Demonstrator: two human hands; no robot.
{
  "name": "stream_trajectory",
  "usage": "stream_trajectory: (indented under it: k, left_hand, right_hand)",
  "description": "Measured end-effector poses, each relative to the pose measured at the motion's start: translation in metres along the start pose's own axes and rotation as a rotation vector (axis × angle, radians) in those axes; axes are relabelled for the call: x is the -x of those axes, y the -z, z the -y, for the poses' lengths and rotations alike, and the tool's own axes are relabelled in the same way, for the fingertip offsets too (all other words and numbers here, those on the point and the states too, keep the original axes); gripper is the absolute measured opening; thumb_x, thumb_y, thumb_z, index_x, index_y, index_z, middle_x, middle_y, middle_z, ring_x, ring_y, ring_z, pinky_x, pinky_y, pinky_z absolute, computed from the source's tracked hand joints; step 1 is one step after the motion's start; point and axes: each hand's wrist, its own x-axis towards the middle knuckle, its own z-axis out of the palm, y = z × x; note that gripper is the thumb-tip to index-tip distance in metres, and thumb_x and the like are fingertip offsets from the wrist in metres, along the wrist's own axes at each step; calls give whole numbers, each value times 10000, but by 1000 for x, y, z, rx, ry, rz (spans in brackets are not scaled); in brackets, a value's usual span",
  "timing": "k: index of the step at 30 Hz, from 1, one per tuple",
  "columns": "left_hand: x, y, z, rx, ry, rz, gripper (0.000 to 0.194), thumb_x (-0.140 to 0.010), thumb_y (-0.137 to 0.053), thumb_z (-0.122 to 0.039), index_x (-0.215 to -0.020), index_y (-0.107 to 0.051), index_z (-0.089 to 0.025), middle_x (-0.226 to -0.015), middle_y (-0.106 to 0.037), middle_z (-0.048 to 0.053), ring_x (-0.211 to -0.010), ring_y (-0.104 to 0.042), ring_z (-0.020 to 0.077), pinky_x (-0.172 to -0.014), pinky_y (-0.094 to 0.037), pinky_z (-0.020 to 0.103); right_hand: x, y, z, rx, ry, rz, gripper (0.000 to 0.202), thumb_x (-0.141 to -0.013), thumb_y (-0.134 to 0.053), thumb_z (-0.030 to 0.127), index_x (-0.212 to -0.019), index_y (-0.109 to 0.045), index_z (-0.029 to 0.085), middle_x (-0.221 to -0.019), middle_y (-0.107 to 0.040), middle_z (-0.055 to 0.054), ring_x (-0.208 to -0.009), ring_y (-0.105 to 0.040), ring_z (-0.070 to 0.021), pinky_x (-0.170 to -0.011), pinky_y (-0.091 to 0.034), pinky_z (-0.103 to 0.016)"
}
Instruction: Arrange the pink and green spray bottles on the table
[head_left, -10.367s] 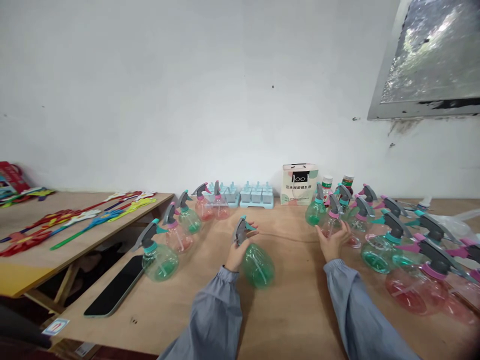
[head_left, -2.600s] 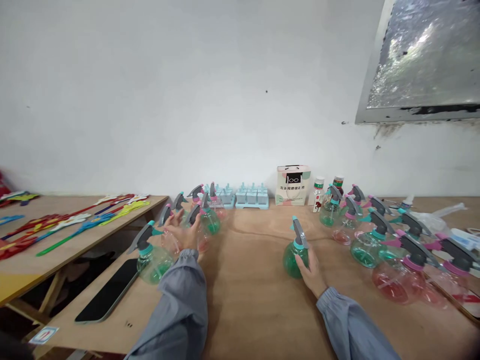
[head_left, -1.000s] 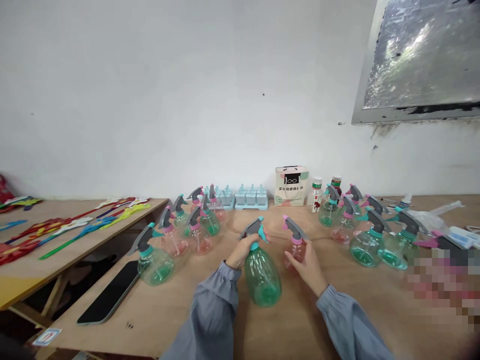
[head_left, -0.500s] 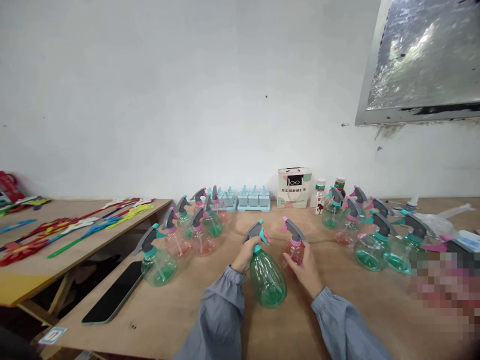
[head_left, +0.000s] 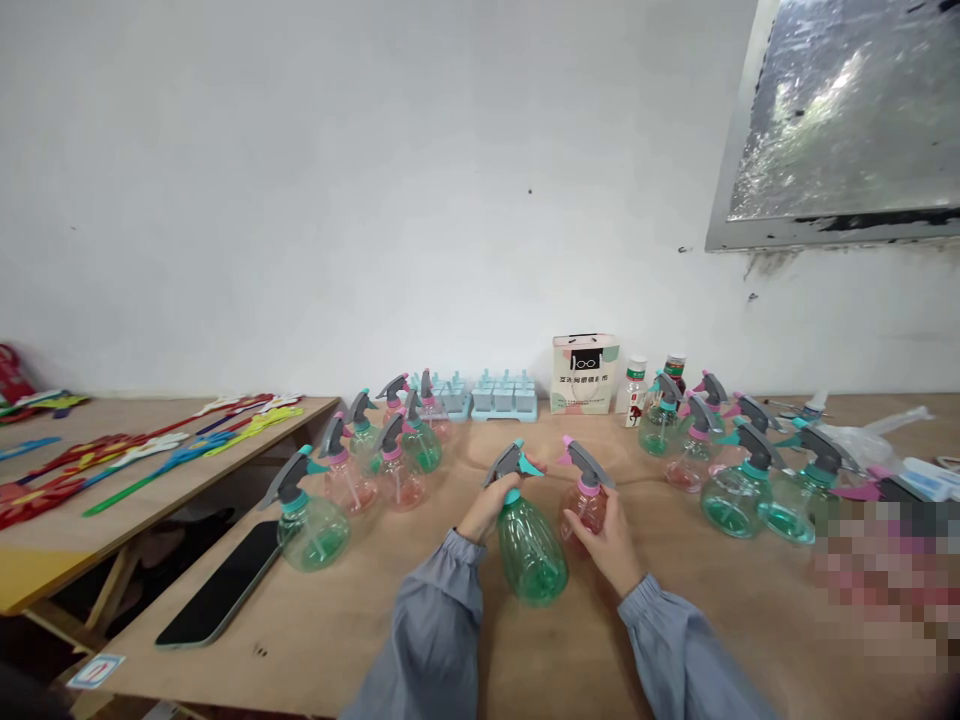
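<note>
Near the middle of the table, my left hand [head_left: 486,510] is closed round the neck of a green spray bottle [head_left: 534,555], which leans with its base toward me. Its grey head with a teal nozzle shows above the hand. Just to the right, my right hand [head_left: 611,540] grips a pink spray bottle [head_left: 583,510] at its side, thumb in front. That bottle stands upright, its pink nozzle pointing left. More green and pink spray bottles stand in a group at the left [head_left: 403,478] and in another at the right [head_left: 731,495].
A black phone [head_left: 219,587] lies at the left edge of the table [head_left: 300,655]. Light-blue moulds [head_left: 504,396], a paper bag [head_left: 583,385] and small bottles [head_left: 634,392] stand by the wall. Coloured flat pieces [head_left: 161,455] lie on the left table.
The view has shifted slightly. The green bottle's base is a little higher in view, and its nozzle points more to the right. Both hands keep their holds.
</note>
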Motion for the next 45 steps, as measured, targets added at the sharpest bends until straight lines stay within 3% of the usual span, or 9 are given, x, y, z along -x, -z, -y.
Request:
stream_trajectory:
  k: [4, 9, 15, 20, 25, 30, 35, 40, 45]
  left_hand:
    - [-1, -1, 0, 35, 82, -77, 132, -527, -522, -228, -616, -606, -181, -603, -623, 14, -718, -665, 202, -834, -518, 365]
    - [0, -4, -3, -32, 33, -18, 203, -545, -575, -225, -723, -658, -175, -747, -697, 32, -878, -676, 225, -978, -449, 373]
    - [7, 1, -8, -118, -46, -200, 115, -598, -582, -299, -615, -630, -196, -648, -665, 13, -741, -655, 198, -860, -499, 356]
    - [35, 25, -39, -442, -159, -227, 273, -680, -717, -361, -900, -744, -203, -952, -744, 53, -983, -652, 227, -931, -483, 335]
    - [68, 90, -63, -662, -215, -606, 350, -661, -772, -465, -809, -741, -150, -670, -662, 0, -727, -635, 196, -686, -515, 287]
    - [79, 141, -69, -675, -442, -948, 467, -630, -787, -489, -940, -717, -146, -912, -712, 61, -914, -656, 230, -860, -530, 362]
    - [70, 153, -67, -739, -608, -1184, 530, -630, -792, -435, -1045, -602, -166, -940, -674, 63, -927, -662, 219, -907, -527, 412]
    - [57, 153, -57, -666, -896, -1278, 599, -651, -758, -372, -1101, -407, -188, -857, -618, 5, -867, -662, 179, -930, -519, 429]
    - [54, 139, -54, -668, -833, -1301, 447, -706, -711, -364, -994, -407, -207, -880, -569, 11, -884, -624, 188, -842, -536, 406]
  right_hand:
    - [-2, 2, 2, -22, 0, 41, 621, -784, -626, 591, -1217, -467, 174, -1110, -633, -150, -1045, -621, -306, -904, -500, -478]
    - [-3, 4, 3, -28, -2, 48, 612, -777, -633, 586, -1203, -472, 177, -1099, -638, -145, -1040, -626, -306, -907, -504, -485]
    - [-2, 5, 3, -28, 4, 52, 586, -780, -630, 586, -1180, -481, 186, -1077, -641, -134, -1024, -633, -305, -901, -512, -491]
    - [-2, 4, 0, -37, 2, 40, 634, -775, -626, 611, -1214, -459, 185, -1123, -623, -145, -1066, -617, -316, -926, -500, -515]
    - [-2, 4, 1, -54, -8, 50, 616, -778, -632, 595, -1208, -470, 184, -1108, -630, -137, -1055, -623, -307, -919, -504, -500]
    - [-1, 2, -2, -63, -11, 39, 638, -767, -644, 583, -1216, -460, 170, -1141, -615, -154, -1071, -614, -310, -927, -499, -506]
    - [-1, 0, -5, -70, -17, 48, 633, -774, -642, 571, -1223, -451, 169, -1169, -605, -163, -1084, -609, -309, -930, -501, -512]
    - [-1, 1, -3, -68, 4, 36, 626, -783, -635, 581, -1228, -450, 181, -1150, -611, -149, -1068, -616, -304, -927, -503, -512]
    - [-1, 2, -2, -64, -4, 35, 634, -773, -634, 606, -1212, -459, 183, -1121, -624, -141, -1054, -622, -309, -921, -505, -513]
